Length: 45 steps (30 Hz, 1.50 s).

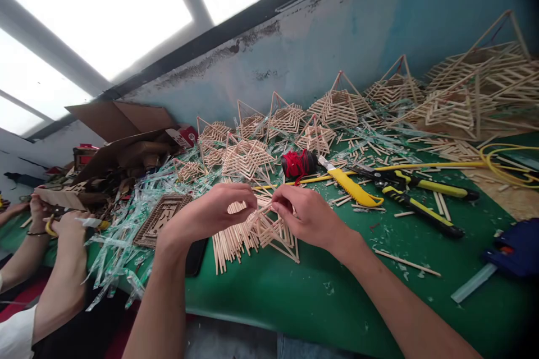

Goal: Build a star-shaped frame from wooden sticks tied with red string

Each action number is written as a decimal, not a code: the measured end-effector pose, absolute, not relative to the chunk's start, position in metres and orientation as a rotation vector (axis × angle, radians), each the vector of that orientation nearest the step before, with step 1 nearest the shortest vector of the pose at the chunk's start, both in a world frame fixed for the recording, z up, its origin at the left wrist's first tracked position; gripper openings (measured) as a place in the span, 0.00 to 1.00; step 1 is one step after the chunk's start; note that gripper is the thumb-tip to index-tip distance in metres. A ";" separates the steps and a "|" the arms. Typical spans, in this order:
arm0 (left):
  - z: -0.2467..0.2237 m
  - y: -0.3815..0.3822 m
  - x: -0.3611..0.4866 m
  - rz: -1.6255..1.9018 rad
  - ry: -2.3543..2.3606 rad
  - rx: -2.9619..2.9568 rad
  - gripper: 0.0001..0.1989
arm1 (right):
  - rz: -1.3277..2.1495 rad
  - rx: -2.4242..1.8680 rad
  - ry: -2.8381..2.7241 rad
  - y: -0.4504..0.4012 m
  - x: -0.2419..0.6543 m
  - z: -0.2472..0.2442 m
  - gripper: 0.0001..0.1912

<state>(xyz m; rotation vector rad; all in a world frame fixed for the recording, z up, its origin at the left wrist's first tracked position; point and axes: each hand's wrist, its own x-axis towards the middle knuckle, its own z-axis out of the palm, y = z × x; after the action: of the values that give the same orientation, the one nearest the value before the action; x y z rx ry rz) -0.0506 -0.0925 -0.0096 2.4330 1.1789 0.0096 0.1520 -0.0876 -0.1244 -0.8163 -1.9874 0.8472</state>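
My left hand [225, 207] and my right hand [309, 216] face each other over the table, thumb and fingertips pinched together. Between them they seem to hold a thin wooden stick [264, 211], partly covered by the fingers. Just below is a small lattice frame [278, 238] built of crossed sticks, its lower corner pointing toward me. A loose bundle of sticks [229, 244] lies to the left of that frame, under my left hand. Whether the held stick touches the frame I cannot tell.
Finished stick lattices [246, 158] line the wall. Red thread [297, 164], a yellow cutter knife [351, 184], pliers [421, 188] and a blue glue gun [516, 249] lie rightward on the green table [320, 297]. Leftward are glue sticks [113, 261], a woven tray [162, 219] and a co-worker's hands [69, 224].
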 end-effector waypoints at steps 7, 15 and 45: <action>-0.009 -0.095 -0.052 0.000 1.224 2.444 0.09 | 0.810 -0.641 -1.974 -0.088 0.158 -0.117 0.10; -0.009 -0.100 -0.053 -0.022 1.236 2.458 0.09 | 0.763 -0.536 -2.094 -0.093 0.144 -0.126 0.07; -0.012 -0.096 -0.046 0.030 1.149 2.449 0.10 | 1.326 -1.136 -2.172 -0.071 0.182 -0.137 0.10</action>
<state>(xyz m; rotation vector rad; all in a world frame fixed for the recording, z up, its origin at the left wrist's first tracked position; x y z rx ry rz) -0.0455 -0.0961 -0.0123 2.4486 1.1494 0.0304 0.1820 -0.0714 -0.1368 -1.1361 -2.1723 1.3265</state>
